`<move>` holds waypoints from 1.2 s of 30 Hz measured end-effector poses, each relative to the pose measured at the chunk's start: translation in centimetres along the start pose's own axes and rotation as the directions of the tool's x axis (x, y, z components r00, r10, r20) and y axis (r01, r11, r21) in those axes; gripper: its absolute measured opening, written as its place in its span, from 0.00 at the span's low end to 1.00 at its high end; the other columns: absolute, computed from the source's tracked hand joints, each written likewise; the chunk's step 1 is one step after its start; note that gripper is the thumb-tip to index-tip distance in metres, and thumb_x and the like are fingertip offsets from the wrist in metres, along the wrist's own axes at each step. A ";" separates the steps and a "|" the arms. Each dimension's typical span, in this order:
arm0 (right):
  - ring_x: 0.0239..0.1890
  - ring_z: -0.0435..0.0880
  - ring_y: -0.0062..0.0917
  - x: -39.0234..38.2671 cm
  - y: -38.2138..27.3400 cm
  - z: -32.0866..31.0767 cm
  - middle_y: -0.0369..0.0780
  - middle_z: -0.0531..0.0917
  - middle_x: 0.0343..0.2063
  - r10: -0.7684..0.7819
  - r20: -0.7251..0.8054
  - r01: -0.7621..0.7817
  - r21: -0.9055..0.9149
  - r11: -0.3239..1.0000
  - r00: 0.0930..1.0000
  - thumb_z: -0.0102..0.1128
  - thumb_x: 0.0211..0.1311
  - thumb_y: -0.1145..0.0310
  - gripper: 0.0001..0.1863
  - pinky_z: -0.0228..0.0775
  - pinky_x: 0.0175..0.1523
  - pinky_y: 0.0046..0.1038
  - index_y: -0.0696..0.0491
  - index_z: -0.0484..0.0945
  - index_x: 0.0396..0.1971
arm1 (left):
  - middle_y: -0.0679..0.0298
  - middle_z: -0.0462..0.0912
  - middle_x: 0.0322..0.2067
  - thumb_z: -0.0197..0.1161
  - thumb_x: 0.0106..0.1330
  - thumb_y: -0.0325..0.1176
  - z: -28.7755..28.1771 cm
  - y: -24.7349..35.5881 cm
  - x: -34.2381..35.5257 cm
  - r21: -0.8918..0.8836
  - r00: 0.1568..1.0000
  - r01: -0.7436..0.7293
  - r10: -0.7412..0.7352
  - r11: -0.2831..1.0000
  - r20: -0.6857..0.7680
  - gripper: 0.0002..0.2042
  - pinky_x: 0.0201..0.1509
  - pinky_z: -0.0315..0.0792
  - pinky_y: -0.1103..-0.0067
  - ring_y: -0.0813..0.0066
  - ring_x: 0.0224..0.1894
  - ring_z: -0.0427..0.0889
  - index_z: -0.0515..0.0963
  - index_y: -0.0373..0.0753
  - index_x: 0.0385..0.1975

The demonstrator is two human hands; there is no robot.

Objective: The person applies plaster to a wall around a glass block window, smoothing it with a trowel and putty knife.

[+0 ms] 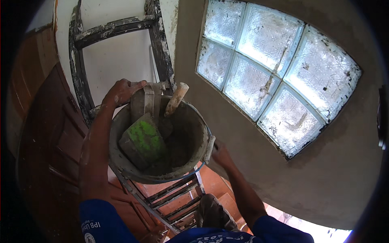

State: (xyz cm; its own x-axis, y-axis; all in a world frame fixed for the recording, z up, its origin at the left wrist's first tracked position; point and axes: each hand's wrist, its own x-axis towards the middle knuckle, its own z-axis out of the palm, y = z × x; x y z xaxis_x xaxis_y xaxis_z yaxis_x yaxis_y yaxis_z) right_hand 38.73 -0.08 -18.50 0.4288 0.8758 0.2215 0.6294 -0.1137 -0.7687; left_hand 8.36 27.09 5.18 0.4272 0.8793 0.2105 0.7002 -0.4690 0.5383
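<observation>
A mortar-stained bucket (pixel 198 152) is tilted toward me in front of the ladder (pixel 115 30). Inside lie a grey block-like float with a green patch (pixel 144 135) and a tool with a pale, worn handle (pixel 177 98). My left hand (pixel 122 91) is at the far left rim, its bent fingers closed over the top of a grey trowel-like tool with a metal strap (pixel 149 103). Just right of the bucket's white handle grip (pixel 210 149), my right hand (pixel 221 156) is closed; a small dark part shows at its fingers, but what it belongs to is hidden.
Glass blocks (pixel 265 52) are set in the grey rendered wall (pixel 251 154) on the right. A brown panelled door (pixel 60 150) stands at the left. Dirty slatted steps (pixel 174 196) show below the bucket, above an orange floor (pixel 212 182).
</observation>
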 end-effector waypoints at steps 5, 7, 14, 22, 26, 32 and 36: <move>0.57 0.79 0.41 -7.3 -3.9 1.1 0.53 0.79 0.54 0.145 0.322 -0.153 -0.002 0.988 0.936 0.58 0.61 0.69 0.25 0.67 0.63 0.35 0.61 0.72 0.59 | 0.46 0.83 0.24 0.58 0.56 0.73 -0.3 -0.6 0.1 0.033 0.996 0.047 -0.050 0.998 0.078 0.42 0.41 0.75 0.65 0.57 0.30 0.84 0.82 0.25 0.24; 0.56 0.80 0.37 -9.0 -2.7 -1.1 0.50 0.81 0.52 0.020 0.322 -0.082 0.181 0.980 0.947 0.57 0.62 0.73 0.24 0.69 0.62 0.34 0.61 0.72 0.59 | 0.46 0.83 0.24 0.57 0.56 0.73 0.0 -0.7 0.1 0.032 0.997 0.050 -0.052 0.998 0.058 0.42 0.41 0.75 0.65 0.56 0.30 0.84 0.82 0.25 0.25; 0.54 0.82 0.37 -9.2 -0.1 1.4 0.51 0.81 0.52 0.186 0.170 -0.216 0.175 0.961 0.968 0.57 0.61 0.74 0.27 0.71 0.59 0.32 0.58 0.70 0.62 | 0.41 0.85 0.35 0.59 0.60 0.67 0.8 -0.9 1.0 0.018 1.000 0.028 -0.028 0.999 0.012 0.38 0.51 0.75 0.66 0.50 0.43 0.85 0.83 0.26 0.39; 0.54 0.82 0.34 -9.1 -2.8 -0.8 0.52 0.80 0.52 0.268 0.196 -0.325 0.377 0.867 0.943 0.58 0.61 0.72 0.29 0.71 0.58 0.31 0.58 0.67 0.64 | 0.46 0.85 0.41 0.61 0.60 0.64 -0.2 -0.8 0.6 0.024 0.994 0.063 -0.065 0.998 0.089 0.31 0.53 0.75 0.66 0.50 0.47 0.84 0.84 0.37 0.44; 0.55 0.81 0.37 -9.2 -2.6 -1.6 0.52 0.80 0.53 0.182 0.452 -0.295 0.195 0.935 0.873 0.57 0.63 0.70 0.27 0.70 0.59 0.34 0.59 0.69 0.62 | 0.46 0.85 0.41 0.61 0.60 0.64 0.3 -0.5 1.4 0.030 0.991 0.041 -0.044 0.999 0.127 0.32 0.52 0.75 0.65 0.51 0.47 0.84 0.84 0.38 0.44; 0.45 0.85 0.34 -12.4 -9.0 -10.9 0.48 0.85 0.42 0.385 0.462 -0.472 0.085 0.878 0.799 0.58 0.63 0.71 0.21 0.75 0.50 0.32 0.59 0.73 0.56 | 0.47 0.85 0.41 0.62 0.58 0.66 -0.3 -1.0 0.7 0.035 0.989 0.073 -0.077 0.997 0.127 0.34 0.52 0.76 0.64 0.51 0.47 0.84 0.83 0.38 0.47; 0.28 0.77 0.16 -13.1 -12.1 -14.8 0.37 0.79 0.29 0.399 0.185 -0.439 0.333 0.834 0.898 0.57 0.64 0.74 0.20 0.70 0.34 0.21 0.60 0.71 0.56 | 0.48 0.85 0.42 0.61 0.57 0.68 0.1 -1.5 1.1 0.059 0.983 0.089 -0.097 0.994 0.153 0.36 0.53 0.76 0.64 0.51 0.48 0.84 0.83 0.37 0.48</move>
State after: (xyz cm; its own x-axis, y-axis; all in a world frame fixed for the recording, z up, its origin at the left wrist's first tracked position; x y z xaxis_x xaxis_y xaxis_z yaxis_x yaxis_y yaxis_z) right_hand 35.12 -17.10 -3.16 0.5163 0.8280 -0.2186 0.1210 -0.3233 -0.9385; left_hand 7.78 28.76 4.52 0.4400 0.8975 0.0297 0.7678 -0.3932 0.5058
